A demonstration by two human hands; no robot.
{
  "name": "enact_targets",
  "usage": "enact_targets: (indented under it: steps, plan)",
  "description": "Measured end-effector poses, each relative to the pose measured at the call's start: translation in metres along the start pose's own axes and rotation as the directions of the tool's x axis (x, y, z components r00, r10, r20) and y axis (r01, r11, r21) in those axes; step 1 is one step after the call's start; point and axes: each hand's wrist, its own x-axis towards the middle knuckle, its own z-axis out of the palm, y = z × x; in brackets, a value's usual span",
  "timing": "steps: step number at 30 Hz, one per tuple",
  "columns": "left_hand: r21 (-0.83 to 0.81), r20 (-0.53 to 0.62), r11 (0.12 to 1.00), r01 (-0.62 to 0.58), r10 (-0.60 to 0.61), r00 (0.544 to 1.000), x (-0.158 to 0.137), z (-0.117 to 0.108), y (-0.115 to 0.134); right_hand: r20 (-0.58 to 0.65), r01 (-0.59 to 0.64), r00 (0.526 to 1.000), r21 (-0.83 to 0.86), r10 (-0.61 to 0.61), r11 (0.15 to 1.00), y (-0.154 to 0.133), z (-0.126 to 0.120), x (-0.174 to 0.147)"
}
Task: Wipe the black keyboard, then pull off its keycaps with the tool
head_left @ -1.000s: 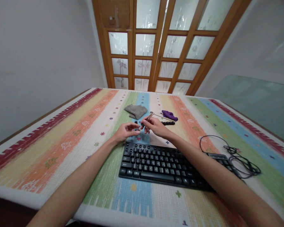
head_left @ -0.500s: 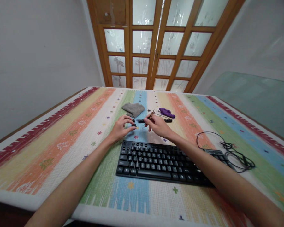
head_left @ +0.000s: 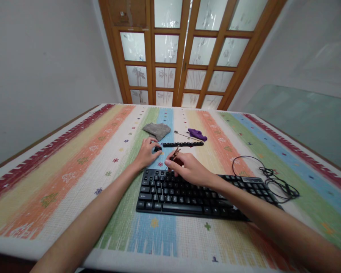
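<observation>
My left hand [head_left: 148, 153] rests on the cloth with thumb and fingers closed about a small black keycap [head_left: 158, 148]; its exact hold is partly hidden. Over the top edge of the black keyboard [head_left: 182, 208], my right hand [head_left: 189, 167] pinches a small brown tool [head_left: 175, 152]. Thin wire-like prongs point down from it toward the upper left keys; their tips are too fine to make out. Behind both hands lies a row of black keycaps [head_left: 183, 144], lined up side by side.
A grey cloth [head_left: 157, 131] lies beyond my left hand. Farther right are a thin rod with a small dark head [head_left: 176, 132] and a purple cloth [head_left: 197, 134]. The keyboard's coiled cable [head_left: 282, 185] sits at right on the striped tablecloth [head_left: 82, 178].
My right hand has come back from the keycap row to the keyboard's upper edge, carrying the brown tool. The row is now uncovered. My left hand stays by the loose keycap.
</observation>
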Motion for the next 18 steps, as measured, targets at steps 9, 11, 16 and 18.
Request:
enact_targets:
  steps: [9, 11, 16, 18]
  plan:
    - [0.038, 0.002, 0.999, -0.032, 0.032, 0.999, -0.002, 0.005, -0.003, -0.013, 0.051, 0.999, -0.031, -0.051, 0.998, 0.007, 0.025, 0.005]
    - [0.038, -0.013, 0.999, -0.032, 0.032, 0.999, -0.003, 0.006, -0.004, -0.071, 0.042, 0.997, -0.042, -0.044, 0.998, 0.011, 0.030, 0.007]
    - [0.023, -0.050, 0.999, -0.029, 0.030, 0.998, -0.005, 0.004, -0.002, -0.122, -0.010, 0.993, -0.039, 0.006, 0.999, 0.014, 0.038, 0.007]
    - [0.011, -0.061, 1.000, -0.026, 0.027, 0.998, -0.006, 0.002, 0.000, -0.092, 0.022, 0.995, -0.086, -0.029, 0.996, 0.011, 0.041, 0.004]
